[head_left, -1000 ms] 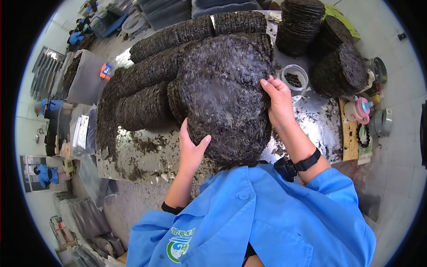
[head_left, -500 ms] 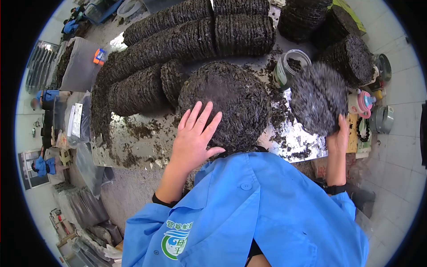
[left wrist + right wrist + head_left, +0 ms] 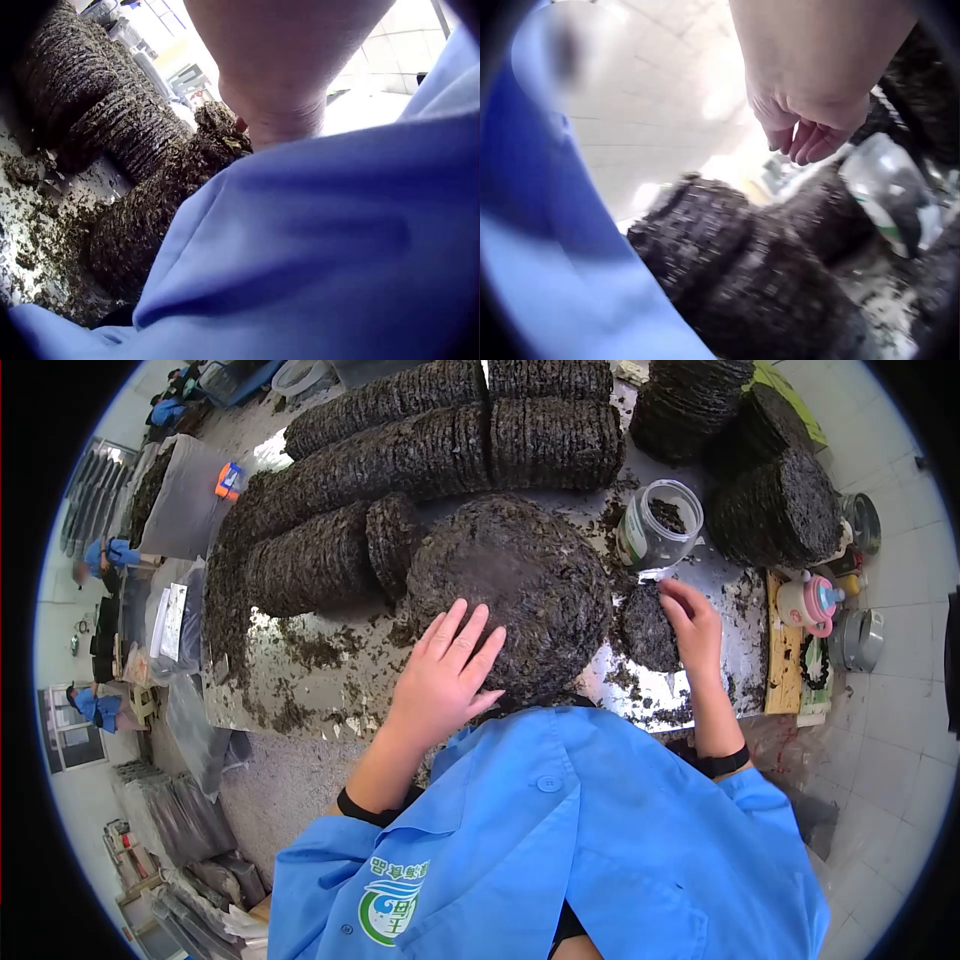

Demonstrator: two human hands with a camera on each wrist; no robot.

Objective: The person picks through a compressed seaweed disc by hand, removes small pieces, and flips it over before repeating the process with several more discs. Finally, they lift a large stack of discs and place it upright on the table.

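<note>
A round, dark stack of dried seaweed sheets (image 3: 510,585) stands right in front of the person. The left hand (image 3: 445,665) rests on its near left edge, fingers spread and straight. To the right of the stack, the right hand (image 3: 697,622) has its fingertips at the edge of a smaller-looking dark seaweed sheet (image 3: 648,628) over the table. In the right wrist view the fingers (image 3: 810,142) are bent, with blurred dark seaweed below them. Most of the left hand is hidden in its wrist view.
Rows of seaweed sheets stacked on edge (image 3: 375,470) lie behind on the metal table (image 3: 320,700), which is strewn with flakes. A clear jar (image 3: 660,525) with dark bits stands back right, before taller seaweed stacks (image 3: 780,510). A pink cup (image 3: 808,603) is at the right edge.
Both hands first hold a lifted seaweed sheet; the right hand then swings it far right, and comes back left toward the stack. The left hand has moved onto the stack.
</note>
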